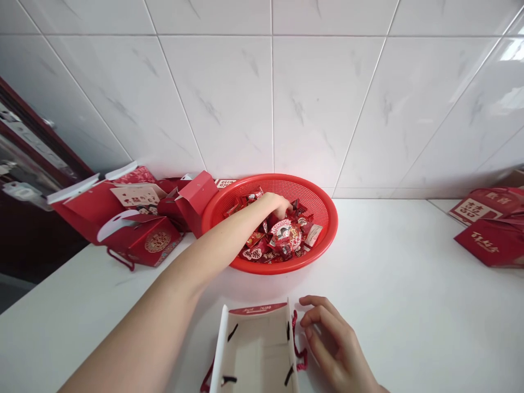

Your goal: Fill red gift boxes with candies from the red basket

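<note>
My left hand (280, 206) reaches into a red plastic basket (328, 226), down among wrapped candies (254, 252) in red wrappers. Its fingertips are buried there, so I cannot see whether they grip anything. A larger round red-and-white packet (285, 233) lies just in front of that hand. Close to me stands an open gift box (257, 349) with a white inside, dark cord ends in its walls and a dark red cord handle (301, 355) on its right side. My right hand (333, 346) rests beside that cord, fingers loosely curved and apart, holding nothing.
Several red gift boxes (143, 240) crowd the left end of the white counter (388, 305), one with a white flap raised. More red boxes (493, 240) sit at the right end. A tiled wall (311, 109) rises behind the basket.
</note>
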`<state>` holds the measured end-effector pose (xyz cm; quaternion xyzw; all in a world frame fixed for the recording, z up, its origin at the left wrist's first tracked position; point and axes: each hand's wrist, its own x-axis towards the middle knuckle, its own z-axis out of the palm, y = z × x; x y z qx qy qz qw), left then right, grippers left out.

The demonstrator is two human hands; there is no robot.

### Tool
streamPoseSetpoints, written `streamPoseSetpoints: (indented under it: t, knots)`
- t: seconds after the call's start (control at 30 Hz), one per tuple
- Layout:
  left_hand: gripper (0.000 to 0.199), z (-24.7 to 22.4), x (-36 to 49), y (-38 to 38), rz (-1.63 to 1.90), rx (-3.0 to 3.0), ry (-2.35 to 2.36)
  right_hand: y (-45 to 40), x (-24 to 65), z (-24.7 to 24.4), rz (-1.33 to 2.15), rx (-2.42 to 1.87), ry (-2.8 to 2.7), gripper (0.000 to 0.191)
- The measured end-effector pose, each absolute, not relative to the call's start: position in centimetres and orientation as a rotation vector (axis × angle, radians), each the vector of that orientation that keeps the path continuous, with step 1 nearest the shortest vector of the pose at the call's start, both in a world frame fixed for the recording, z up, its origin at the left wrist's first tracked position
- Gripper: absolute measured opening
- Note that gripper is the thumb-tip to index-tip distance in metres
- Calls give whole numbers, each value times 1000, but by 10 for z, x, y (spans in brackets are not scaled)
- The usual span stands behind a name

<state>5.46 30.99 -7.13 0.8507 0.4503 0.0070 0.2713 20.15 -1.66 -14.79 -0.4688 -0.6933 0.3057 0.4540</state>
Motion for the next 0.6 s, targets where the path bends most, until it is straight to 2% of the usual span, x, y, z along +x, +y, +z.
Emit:
streamPoseSetpoints:
  t: [0.13, 0.27, 0.4, 0.6]
  knots:
    - [14, -63, 59, 306, -88, 2330, 1289, -17, 202, -145, 776, -1176, -1716, 21]
    - [36, -42, 53, 305, -243, 2371, 1272, -18, 202, -146, 798, -1181, -1714, 19]
    - [49, -19, 41, 302, -125, 2343, 1169, -19, 202, -150, 795, -1185, -1721, 18]
    - [42, 0, 28, 288, 109, 2201, 1034, -14, 203, -136, 632, -1141, -1700, 20]
